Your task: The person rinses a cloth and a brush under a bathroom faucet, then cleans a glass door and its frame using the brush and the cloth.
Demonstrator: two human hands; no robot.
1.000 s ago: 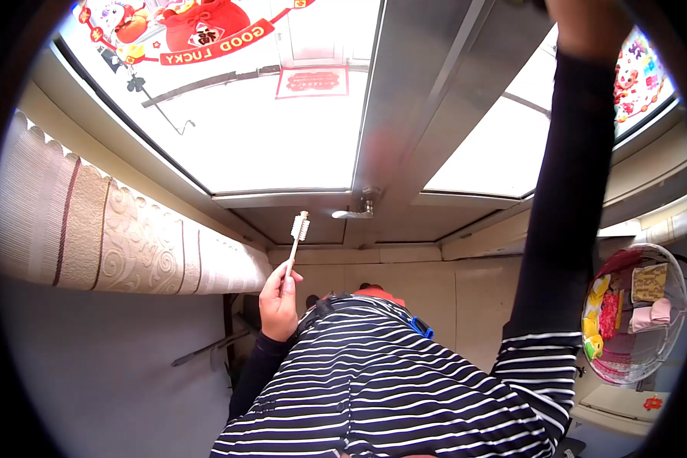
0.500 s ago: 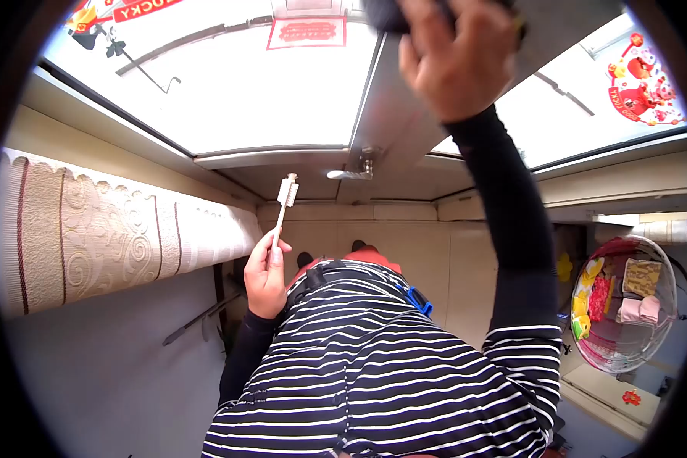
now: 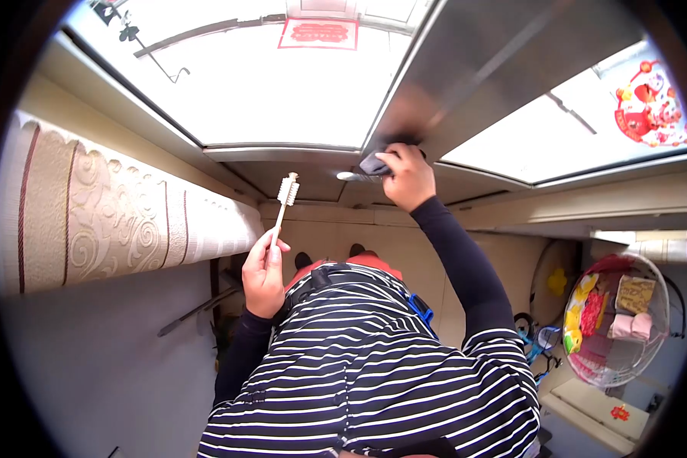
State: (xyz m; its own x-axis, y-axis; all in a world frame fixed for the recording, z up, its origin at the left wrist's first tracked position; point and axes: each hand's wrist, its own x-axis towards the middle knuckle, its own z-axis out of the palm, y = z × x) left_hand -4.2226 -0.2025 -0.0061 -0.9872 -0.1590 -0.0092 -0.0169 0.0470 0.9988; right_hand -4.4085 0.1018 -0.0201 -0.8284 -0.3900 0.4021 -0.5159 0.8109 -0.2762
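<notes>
My left hand [image 3: 264, 278] holds a slim white-bristled brush [image 3: 285, 200] by its handle, bristles upward, in front of the lower door panel. To the right and higher, my right hand [image 3: 410, 177] is closed on a dark grey cloth [image 3: 375, 162]. The cloth lies against the door frame [image 3: 466, 84] at the door handle [image 3: 349, 176], whose pale lever end shows at the left of the cloth. The rest of the handle is hidden by the cloth and hand.
A patterned curtain [image 3: 114, 214] hangs at the left beside a grey wall [image 3: 114, 359]. On the right are a round basket chair [image 3: 614, 320] with cushions, a blue bicycle [image 3: 538, 343] and a cabinet [image 3: 599, 412]. Red decorations [image 3: 649, 107] are on the right glass.
My right hand has come down from the top of the frame to the door handle with the dark cloth. My left hand still holds the brush, slightly shifted.
</notes>
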